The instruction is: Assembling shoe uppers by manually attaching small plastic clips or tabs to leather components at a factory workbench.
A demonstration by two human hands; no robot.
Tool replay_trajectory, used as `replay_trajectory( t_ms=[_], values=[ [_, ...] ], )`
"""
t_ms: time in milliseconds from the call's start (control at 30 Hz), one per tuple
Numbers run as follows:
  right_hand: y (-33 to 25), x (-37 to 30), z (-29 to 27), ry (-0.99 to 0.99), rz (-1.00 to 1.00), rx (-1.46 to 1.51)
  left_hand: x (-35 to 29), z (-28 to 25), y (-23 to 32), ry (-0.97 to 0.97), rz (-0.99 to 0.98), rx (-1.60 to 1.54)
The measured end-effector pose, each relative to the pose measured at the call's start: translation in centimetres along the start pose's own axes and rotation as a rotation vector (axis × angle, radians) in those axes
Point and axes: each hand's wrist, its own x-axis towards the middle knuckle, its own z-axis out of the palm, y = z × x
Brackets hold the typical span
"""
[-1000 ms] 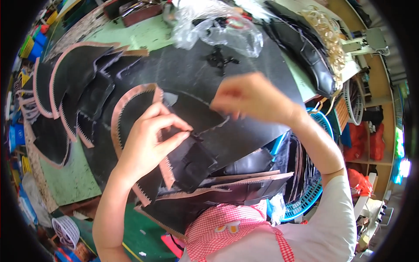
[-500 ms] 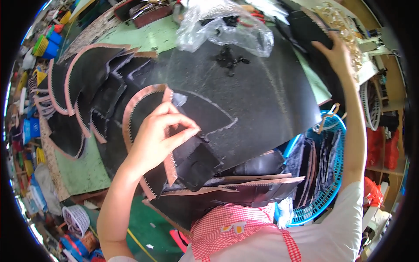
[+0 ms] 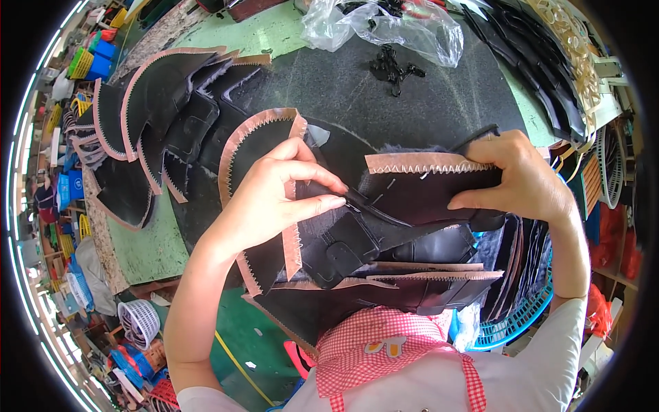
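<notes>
My left hand [image 3: 264, 196] is pinched, thumb and forefinger together, at the edge of a black leather piece [image 3: 336, 250]. Pinkish-tan zigzag-stitched strips border that curved piece, and a squarish tab lies on it. My right hand [image 3: 522, 178] grips a second black leather piece [image 3: 425, 196], thumb on the near face and fingers behind. A tan stitched strip runs along its upper edge. Its left end reaches my left fingertips, where the two pieces overlap. The fingers behind the second piece are partly hidden.
More stitched black pieces [image 3: 161, 89] lie at the left on the black mat [image 3: 309, 82]. A clear plastic bag [image 3: 432, 38] and small black bits [image 3: 395, 69] lie at the back. Long black pieces [image 3: 535, 75] are stacked at far right. A blue basket [image 3: 511, 334] of pieces stands near right.
My right hand has come from the stack at the far right to the middle, bringing a black leather piece. My left hand stays pinched at the first piece. The view has shifted slightly.
</notes>
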Motion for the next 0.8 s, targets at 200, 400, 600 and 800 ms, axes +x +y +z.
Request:
replay_trajectory(
  t_ms=[200, 400, 600, 800],
  values=[
    [-0.3, 0.0, -0.1, -0.043, 0.000, -0.003, -0.5, 0.2, -1.0, 0.049, 0.094, 0.009],
    [0.0, 0.4, -0.1, -0.068, 0.020, 0.000, -0.2, 0.3, -0.7, 0.050, 0.089, 0.019],
    [-0.3, 1.0, -0.2, -0.047, -0.006, -0.009, 0.1, 0.3, -0.7, 0.059, 0.131, 0.085],
    [-0.2, 1.2, 0.1, -0.033, 0.009, -0.029, 0.5, 0.4, -0.1, 0.056, 0.044, 0.030]
  ],
)
